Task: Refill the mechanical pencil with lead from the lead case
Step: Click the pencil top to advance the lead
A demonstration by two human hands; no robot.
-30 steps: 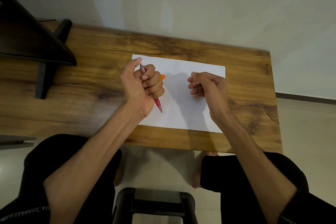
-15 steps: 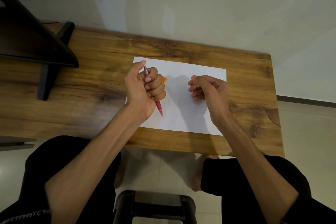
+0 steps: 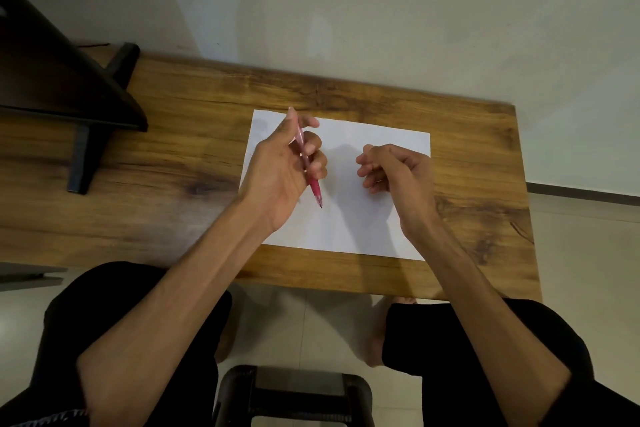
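My left hand (image 3: 277, 170) grips a pink mechanical pencil (image 3: 313, 185) over the left half of a white sheet of paper (image 3: 346, 225). The pencil is tilted, with its tip pointing down toward me and its top end by my thumb. My right hand (image 3: 398, 173) hovers over the right half of the sheet. Its fingers are curled in and thumb and forefinger are close together. I see nothing in it. The lead case is not visible; my left hand may hide it.
The paper lies on a wooden table (image 3: 173, 166) against a pale wall. A dark monitor on a black stand (image 3: 83, 156) occupies the table's left end. A black stool (image 3: 294, 395) is under me, near the table's front edge.
My left hand has loosened and turned, so more of the pencil's barrel shows. The orange bit seen behind its fingers is hidden. My right hand has barely moved.
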